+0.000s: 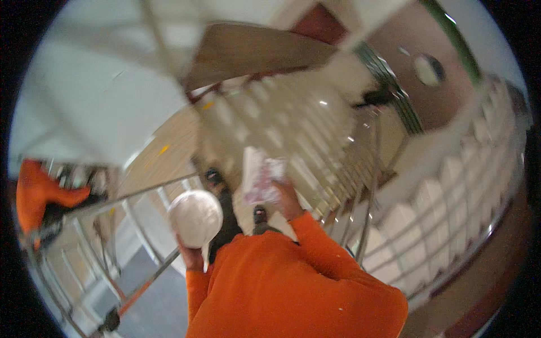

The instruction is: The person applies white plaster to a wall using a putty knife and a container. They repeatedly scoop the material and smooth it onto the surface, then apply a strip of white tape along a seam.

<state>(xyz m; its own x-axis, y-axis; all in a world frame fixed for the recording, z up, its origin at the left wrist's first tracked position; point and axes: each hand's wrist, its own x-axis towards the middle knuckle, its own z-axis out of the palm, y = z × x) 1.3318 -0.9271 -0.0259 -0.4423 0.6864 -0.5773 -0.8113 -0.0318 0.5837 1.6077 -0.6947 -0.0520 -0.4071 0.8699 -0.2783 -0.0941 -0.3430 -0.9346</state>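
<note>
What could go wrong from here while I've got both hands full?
Only your left hand seems to support the round white tub, so it might tip or slip. The pale barred frame looks close, so the tub might knock it, though blur hides the gap. With your right hand holding the pink-and-white bundle, steadying a stumble could be hard.

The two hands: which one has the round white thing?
The left hand: it holds the round white thing. The right hand instead holds a white-and-pink thing, too blurred to name.
</note>
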